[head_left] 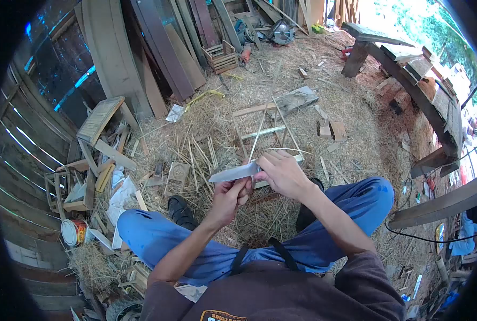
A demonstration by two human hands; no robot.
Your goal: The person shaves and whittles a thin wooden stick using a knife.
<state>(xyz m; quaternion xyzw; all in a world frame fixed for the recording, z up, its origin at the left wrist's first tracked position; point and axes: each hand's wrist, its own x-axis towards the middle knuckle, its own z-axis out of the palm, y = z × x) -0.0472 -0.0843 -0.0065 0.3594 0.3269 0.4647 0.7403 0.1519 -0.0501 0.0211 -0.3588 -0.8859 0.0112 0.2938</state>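
My right hand is closed around the handle of a knife, and its broad, shiny blade points left. Just below the blade, my left hand has its fingers curled round a thin wooden strip. The strip rises away from me past the blade; its lower end is hidden by the hand. Blade and strip cross close together, but whether they touch I cannot tell. Beyond my hands, a light frame of wooden sticks lies on the ground. Another thin curved strip shows near my right hand.
Shavings and loose sticks cover the ground. Boards lean at the back left, near a slatted crate and a circular saw. A wooden bench stands on the right. A paint can sits at the left.
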